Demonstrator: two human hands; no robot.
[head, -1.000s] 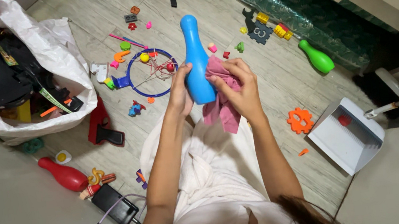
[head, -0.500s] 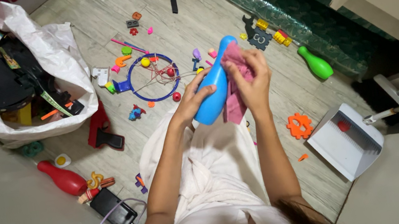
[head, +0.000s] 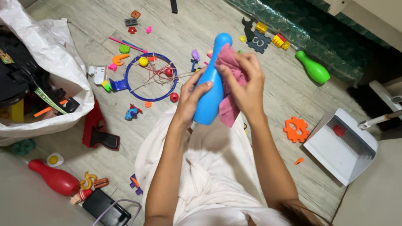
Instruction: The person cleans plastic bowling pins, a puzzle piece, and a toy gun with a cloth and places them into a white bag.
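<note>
White sack (head: 53, 50) at upper left holds black toys; white dustpan (head: 339, 148) sits at lower right, blue hoop (head: 150, 76) at centre floor, with red pin (head: 54, 176) lying at left and green pin (head: 312, 67) at right, well apart. Blue pin (head: 210, 88) is held tilted above the lap, head pointing up-right, over the floor; left hand (head: 191, 98) wraps its fat lower body. Right hand (head: 245, 81) closes on a pink cloth (head: 229, 88), pressed against the pin's neck.
</note>
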